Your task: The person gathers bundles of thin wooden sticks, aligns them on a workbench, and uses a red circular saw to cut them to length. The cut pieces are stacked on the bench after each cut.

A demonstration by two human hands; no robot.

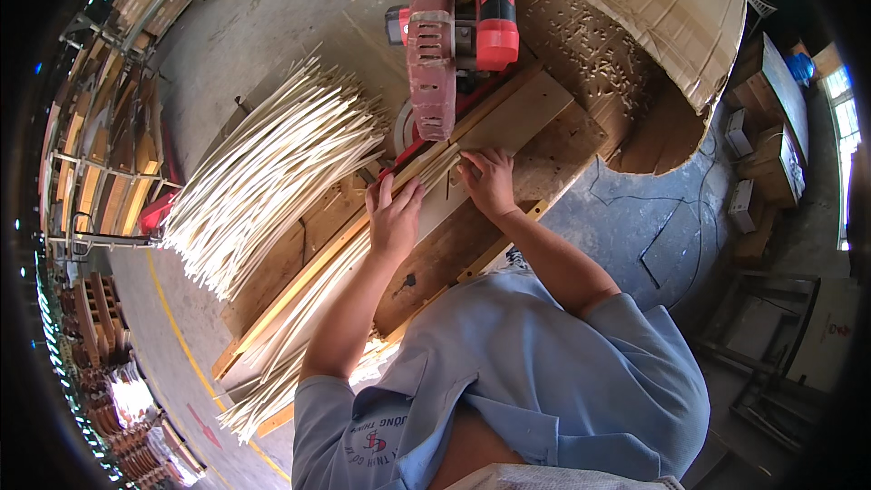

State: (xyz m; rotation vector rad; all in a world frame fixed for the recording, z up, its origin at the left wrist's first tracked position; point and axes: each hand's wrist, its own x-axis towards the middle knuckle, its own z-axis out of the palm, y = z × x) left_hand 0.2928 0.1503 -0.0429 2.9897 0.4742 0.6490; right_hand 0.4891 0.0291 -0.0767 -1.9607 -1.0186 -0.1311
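Both hands lie flat. The left hand (394, 216) and right hand (490, 180) press pale strips (426, 172) beside the red saw (451, 41), fingers gripping nothing.

One head-worn fisheye view, steeply downward, close above the wooden workbench (508, 218).

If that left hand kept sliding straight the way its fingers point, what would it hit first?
Most likely the saw: the left hand points up along the pale strips toward its blade guard, though depth is hard to judge.
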